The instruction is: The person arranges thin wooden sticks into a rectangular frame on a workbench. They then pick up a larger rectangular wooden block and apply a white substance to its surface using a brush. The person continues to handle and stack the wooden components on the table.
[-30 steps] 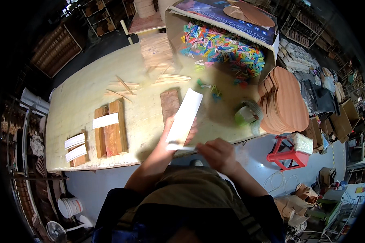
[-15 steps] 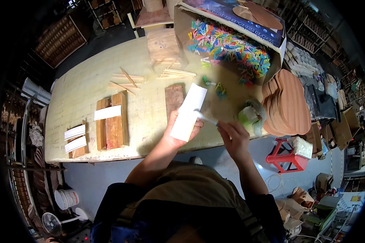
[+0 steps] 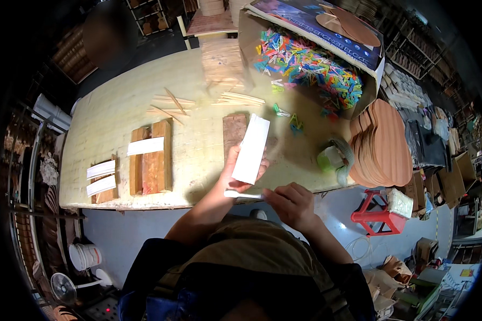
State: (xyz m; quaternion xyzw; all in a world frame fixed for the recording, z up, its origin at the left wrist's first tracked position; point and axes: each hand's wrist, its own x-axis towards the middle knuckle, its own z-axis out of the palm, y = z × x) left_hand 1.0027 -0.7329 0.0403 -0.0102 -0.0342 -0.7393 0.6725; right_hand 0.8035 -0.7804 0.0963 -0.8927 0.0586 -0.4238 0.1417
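Observation:
My left hand (image 3: 233,168) is closed around a stack of long white strips (image 3: 251,150), tilted above the table's near edge. Its fingers wrap both long sides. In my right hand (image 3: 294,203) is a slim white brush (image 3: 245,195), its head pointing left, just below the lower end of the stack and apart from it. Behind the stack a flat brown wooden block (image 3: 233,131) lies on the table. Farther left, a white strip stack (image 3: 145,146) rests across a wooden holder (image 3: 165,160), and more white strips (image 3: 101,185) lie on a smaller wooden block.
Thin wooden sticks (image 3: 241,99) lie on the table (image 3: 198,160). A cardboard box (image 3: 379,75) of colourful clips stands at the back right. Nearer are a green container (image 3: 328,160) and stacked guitar-shaped wooden plates (image 3: 383,144). A red stool (image 3: 377,216) stands on the floor.
The brush has left the face of the white stack and swung down and left, below it. My right hand has moved lower and to the left. The stack is held more upright.

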